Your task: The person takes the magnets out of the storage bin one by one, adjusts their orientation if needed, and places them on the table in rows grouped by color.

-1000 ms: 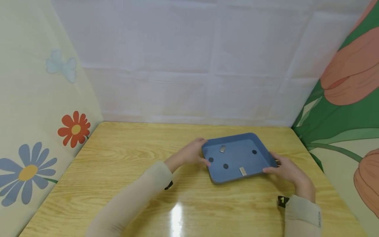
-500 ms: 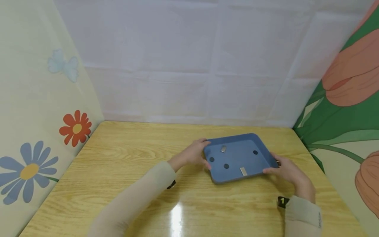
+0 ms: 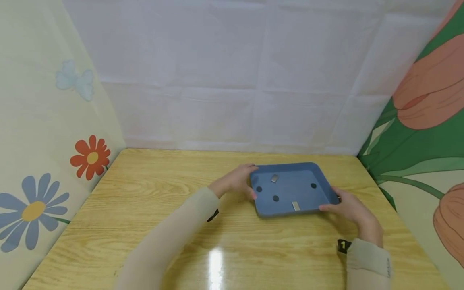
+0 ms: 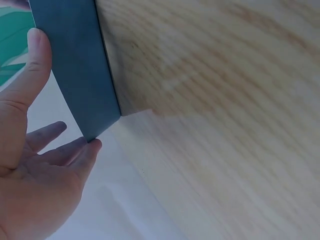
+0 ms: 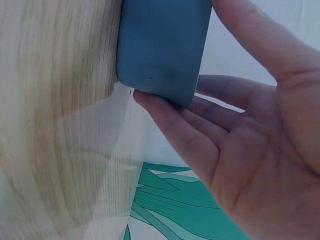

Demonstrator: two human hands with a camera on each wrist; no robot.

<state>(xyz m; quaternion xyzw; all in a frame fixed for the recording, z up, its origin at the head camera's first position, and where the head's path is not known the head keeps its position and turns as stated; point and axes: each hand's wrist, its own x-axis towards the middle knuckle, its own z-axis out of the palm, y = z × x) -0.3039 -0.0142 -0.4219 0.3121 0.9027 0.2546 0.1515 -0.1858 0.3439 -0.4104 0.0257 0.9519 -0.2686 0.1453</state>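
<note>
A shallow blue rectangular tray point(image 3: 308, 197) is at the right of the table in the head view. Inside lie three dark discs, one of them a black disc point(image 3: 276, 198) near the front, and two small pale rectangular pieces, one a flat piece point(image 3: 296, 206) by the front wall. My left hand point(image 3: 237, 181) grips the tray's left end, thumb on the near side and fingers round the far corner. At the opposite end my right hand point(image 3: 346, 205) holds the right side, its thumb on the front rim. In the right wrist view, fingertips point(image 5: 142, 97) touch the tray's end wall.
The wood-grain table point(image 3: 163, 181) runs back to a white cloth backdrop point(image 3: 217, 100). Flower-printed cloths stand at left point(image 3: 32, 121) and right point(image 3: 427, 161). Each wrist carries a dark strap, such as the black strap point(image 3: 343, 246) on the right.
The tray has turned slightly, its front left corner moving away from me, so its front edge lies more level. My left hand moved away with it; my right hand barely shifted.
</note>
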